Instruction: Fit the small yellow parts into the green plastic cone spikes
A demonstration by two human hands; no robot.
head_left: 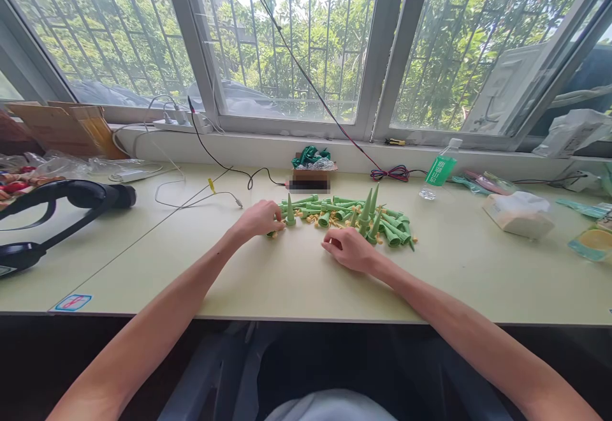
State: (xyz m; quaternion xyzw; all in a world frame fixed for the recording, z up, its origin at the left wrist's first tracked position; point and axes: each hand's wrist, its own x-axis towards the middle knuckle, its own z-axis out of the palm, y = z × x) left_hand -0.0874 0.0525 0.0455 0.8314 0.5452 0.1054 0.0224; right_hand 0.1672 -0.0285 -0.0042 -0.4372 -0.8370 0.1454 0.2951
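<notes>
My left hand point(261, 218) is at the left end of a pile of green plastic spikes point(394, 236), its fingers curled in. Bits of green and yellow show under its fingertips, but I cannot tell whether it grips them. Right beside the fingers, one green spike point(289, 214) stands upright on its wide base. My right hand point(349, 247) lies low on the table in front of the pile, fingers bent and closed; what they hold, if anything, is hidden. Behind it several spikes point(367, 212) stand point up. Small yellow pieces point(310, 219) are scattered among the green ones.
A small open box point(313, 175) with green wrapping stands behind the pile. To the right are a water bottle point(437, 172) and a tissue pack point(519, 214). Black headphones point(62, 217) lie at the left; a white cable point(205, 201) crosses the table point(268, 287).
</notes>
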